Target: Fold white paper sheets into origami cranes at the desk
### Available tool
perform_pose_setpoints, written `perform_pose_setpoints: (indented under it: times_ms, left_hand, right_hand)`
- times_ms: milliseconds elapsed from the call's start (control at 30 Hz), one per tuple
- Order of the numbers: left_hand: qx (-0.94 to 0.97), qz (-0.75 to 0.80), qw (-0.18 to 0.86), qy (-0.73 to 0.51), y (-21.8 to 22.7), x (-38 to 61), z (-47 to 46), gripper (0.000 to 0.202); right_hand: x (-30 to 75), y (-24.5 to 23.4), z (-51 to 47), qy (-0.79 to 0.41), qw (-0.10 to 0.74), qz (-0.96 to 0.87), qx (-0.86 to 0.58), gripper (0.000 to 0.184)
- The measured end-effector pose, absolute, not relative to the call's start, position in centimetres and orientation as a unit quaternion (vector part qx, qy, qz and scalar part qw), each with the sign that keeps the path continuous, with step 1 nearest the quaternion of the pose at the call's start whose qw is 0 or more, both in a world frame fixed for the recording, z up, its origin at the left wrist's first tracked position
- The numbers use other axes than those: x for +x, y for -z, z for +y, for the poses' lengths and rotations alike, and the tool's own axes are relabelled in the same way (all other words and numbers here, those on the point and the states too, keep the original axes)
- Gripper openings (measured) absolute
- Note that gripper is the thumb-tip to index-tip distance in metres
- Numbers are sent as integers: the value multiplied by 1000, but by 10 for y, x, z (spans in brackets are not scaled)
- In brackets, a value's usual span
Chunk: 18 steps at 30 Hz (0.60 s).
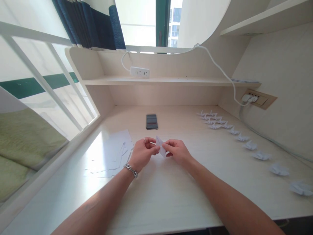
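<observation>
A small folded piece of white paper (160, 146) is held up between my two hands, just above the desk. My left hand (144, 150), wearing a ring and a chain bracelet, pinches its left side between thumb and fingers. On the other side, my right hand (177, 150) grips the paper's right edge with thumb and index finger. Loose white paper sheets (112, 147) lie on the desk to the left of my left hand. Along the right side stand several folded paper cranes (249, 145) in a long row that bunches up at the back.
A dark rectangular object (152, 121) lies on the desk (171, 195) beyond my hands. On the back shelf (168, 79) sits a white power strip (140, 72). A white cable (220, 67) drops to the wall socket (261, 99) at right. A white railing (61, 63) borders the left.
</observation>
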State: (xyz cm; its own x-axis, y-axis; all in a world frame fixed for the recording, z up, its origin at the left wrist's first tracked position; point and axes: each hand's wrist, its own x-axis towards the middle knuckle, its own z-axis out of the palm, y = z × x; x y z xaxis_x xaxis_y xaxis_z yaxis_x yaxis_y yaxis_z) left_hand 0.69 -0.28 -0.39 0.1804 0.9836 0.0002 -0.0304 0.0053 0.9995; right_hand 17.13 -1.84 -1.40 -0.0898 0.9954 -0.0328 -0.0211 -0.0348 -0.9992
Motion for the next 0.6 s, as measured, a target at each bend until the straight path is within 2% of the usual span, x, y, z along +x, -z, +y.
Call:
perform_pose_setpoints:
  times_ms: [600]
  left_hand:
    - [518, 415, 584, -468, 8, 8, -1, 35]
  right_hand:
    - [168, 20, -17, -465, 478, -547, -506, 27]
